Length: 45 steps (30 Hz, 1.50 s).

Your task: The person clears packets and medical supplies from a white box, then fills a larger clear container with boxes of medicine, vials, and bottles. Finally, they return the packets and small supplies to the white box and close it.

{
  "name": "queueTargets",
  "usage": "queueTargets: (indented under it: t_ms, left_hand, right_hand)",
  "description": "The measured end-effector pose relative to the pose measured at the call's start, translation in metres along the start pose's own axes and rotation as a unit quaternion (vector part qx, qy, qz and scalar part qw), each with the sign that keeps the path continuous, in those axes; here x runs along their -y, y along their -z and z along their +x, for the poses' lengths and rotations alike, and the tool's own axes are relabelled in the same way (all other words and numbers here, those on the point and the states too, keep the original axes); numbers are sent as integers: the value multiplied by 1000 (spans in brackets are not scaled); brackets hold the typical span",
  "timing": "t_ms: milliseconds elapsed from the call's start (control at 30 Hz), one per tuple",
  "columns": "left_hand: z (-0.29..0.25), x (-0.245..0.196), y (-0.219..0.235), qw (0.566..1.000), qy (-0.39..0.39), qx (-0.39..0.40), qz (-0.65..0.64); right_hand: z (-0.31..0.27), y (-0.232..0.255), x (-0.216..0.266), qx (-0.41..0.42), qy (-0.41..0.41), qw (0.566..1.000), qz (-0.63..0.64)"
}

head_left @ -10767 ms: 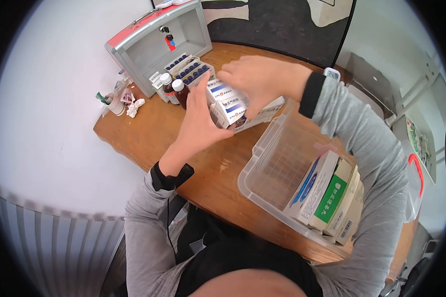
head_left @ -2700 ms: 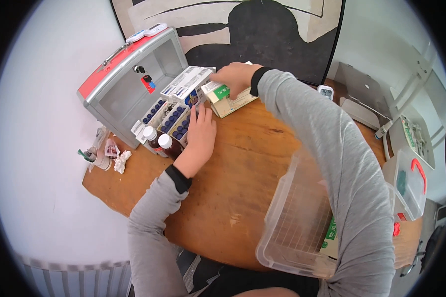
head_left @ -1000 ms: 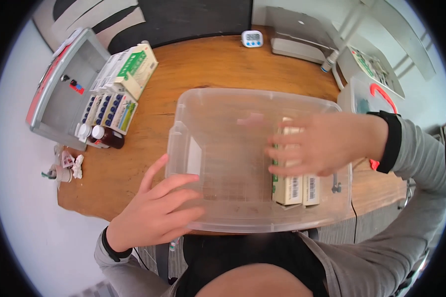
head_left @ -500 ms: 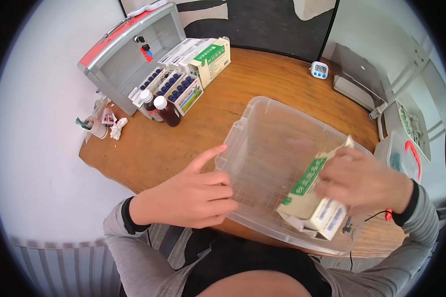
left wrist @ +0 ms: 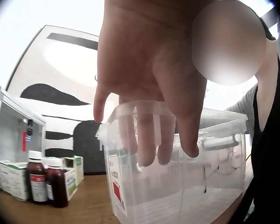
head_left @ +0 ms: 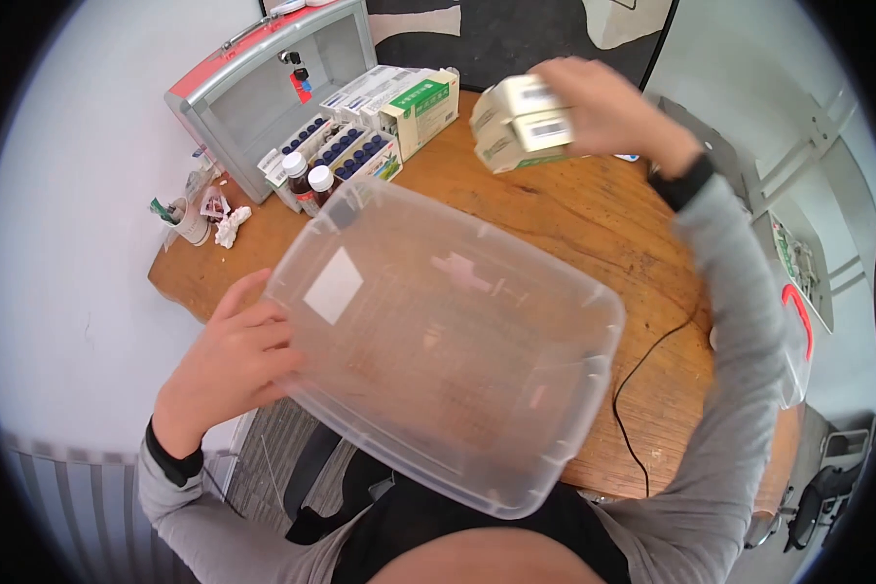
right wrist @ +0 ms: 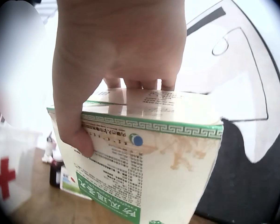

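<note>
My right hand (head_left: 603, 107) holds two cream-and-green medicine boxes (head_left: 516, 131) side by side over the back of the table. In the right wrist view the thumb presses the printed face of a box (right wrist: 168, 158), with fingers over the far side. At the left, my left hand (head_left: 229, 360) grips the rim of a clear plastic bin (head_left: 608, 326), thumb on one side of its wall and fingers on the other, as the left wrist view shows. The bin, with nothing seen inside, sits askew at the table's front. Behind it a cream-and-green box (head_left: 423, 107) stands by white boxes (head_left: 365, 92).
An open silver-and-red case (head_left: 273, 88) stands at the back left. Before it are blue-capped vials (head_left: 350, 146) in cartons and brown bottles (head_left: 302, 185). A paper cup (head_left: 193, 226) is further left. A black cable (head_left: 628, 409) and a red-handled clear box (head_left: 798, 331) lie right.
My right hand has lifted the boxes out of the bin and carried them to the back. The bin has turned and shifted left with my left hand. Earlier, the white boxes were placed by the case.
</note>
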<state>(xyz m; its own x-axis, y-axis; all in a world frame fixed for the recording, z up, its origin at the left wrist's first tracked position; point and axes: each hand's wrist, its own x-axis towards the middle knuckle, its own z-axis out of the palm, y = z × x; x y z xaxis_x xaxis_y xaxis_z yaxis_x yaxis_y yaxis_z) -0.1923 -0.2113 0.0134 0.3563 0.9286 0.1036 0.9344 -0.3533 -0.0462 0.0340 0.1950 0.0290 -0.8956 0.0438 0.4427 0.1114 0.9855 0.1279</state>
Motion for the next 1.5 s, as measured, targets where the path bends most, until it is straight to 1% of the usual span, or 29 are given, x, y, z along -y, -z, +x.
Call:
queueTargets:
  t_ms: [67, 100, 133, 167, 200, 367, 467, 533, 567, 600, 633, 667, 733, 800, 867, 933, 1000, 1033, 1067, 1100, 1133, 1167, 1200, 1233, 1267, 1300, 1333, 1400, 1500]
  left_hand:
    - [-13, 2, 7, 996, 72, 44, -6]
    - [-20, 3, 9, 996, 72, 42, -1]
    - [-28, 3, 10, 993, 106, 46, 11]
    - [-36, 5, 11, 989, 140, 50, 21]
    - [-44, 9, 13, 988, 142, 49, 27]
    - [-82, 41, 13, 964, 263, 28, 36]
    - [-102, 65, 11, 957, 284, 26, 50]
    - [-106, 77, 9, 954, 293, 22, 62]
    - [-108, 83, 9, 952, 298, 19, 72]
    - [-112, 93, 5, 950, 302, 19, 72]
    - [-116, 106, 1, 954, 291, -7, 75]
    - [-119, 115, -1, 957, 279, -32, 78]
    - [-119, 128, -4, 953, 291, -36, 68]
    - [-116, 136, -6, 952, 297, -40, 56]
    - [-113, 144, -7, 944, 324, -38, 56]
    - [-116, 152, -10, 945, 321, -38, 52]
    - [-123, 163, -12, 949, 310, -42, 48]
    - [-132, 171, -18, 955, 290, -49, 43]
    - [-152, 184, -31, 962, 259, -62, 67]
    - [-156, 185, -31, 964, 254, -57, 53]
    - [-166, 193, -35, 974, 211, -75, 36]
    - [-169, 199, -38, 980, 186, -64, 38]
    - [-164, 194, -43, 974, 199, -108, 25]
    - [-149, 186, -36, 974, 209, -84, 0]
    - [-134, 180, -30, 973, 224, -60, -20]
    - [-123, 179, -33, 977, 202, -62, -26]
    - [-116, 176, -34, 973, 214, -74, -33]
    - [-110, 177, -37, 969, 228, -85, -40]
    - [-117, 192, -42, 965, 226, -111, -67]
  right_hand:
    - [15, -41, -9, 40, 17, 999, -9]
    - [24, -58, -10, 59, 10, 998, -1]
    - [33, -69, -7, 72, 20, 997, 0]
    - [41, -85, -8, 60, 36, 998, 0]
    - [49, -100, -10, 48, 51, 998, -1]
    - [83, -127, -8, 85, 38, 996, 5]
    - [90, -138, -8, 79, 34, 996, -2]
    - [93, -146, -10, 41, 51, 996, -64]
    - [92, -152, -12, 41, 55, 996, -61]
    - [91, -158, -13, -1, 58, 994, -89]
    - [91, -162, -14, -43, 60, 990, -117]
    - [90, -165, -12, -42, 62, 990, -116]
    - [82, -169, -9, -33, 4, 990, -138]
    - [72, -170, -6, -8, -19, 991, -134]
    - [62, -165, 1, -48, -56, 993, -91]
    - [44, -146, 4, -39, -67, 993, -88]
    - [22, -116, 11, -1, -90, 996, -26]
    - [8, -101, 13, -12, -84, 996, -4]
    - [-7, -83, 17, -3, -115, 993, -21]
    - [-24, -62, 22, -6, -99, 995, -12]
    - [-47, -42, 26, -8, -85, 996, -3]
    - [-74, -23, 28, 2, -124, 992, -22]
    - [-98, -6, 33, -4, -120, 992, -44]
    - [-118, 10, 37, -8, -109, 992, -65]
    - [-143, 27, 38, -1, -133, 988, -79]
    - [-173, 46, 40, -27, -153, 984, -93]
    - [-202, 65, 43, -56, -166, 979, -103]
    - [-258, 107, 52, -83, -256, 954, -132]
    - [-349, 161, 64, -105, -430, 881, -167]
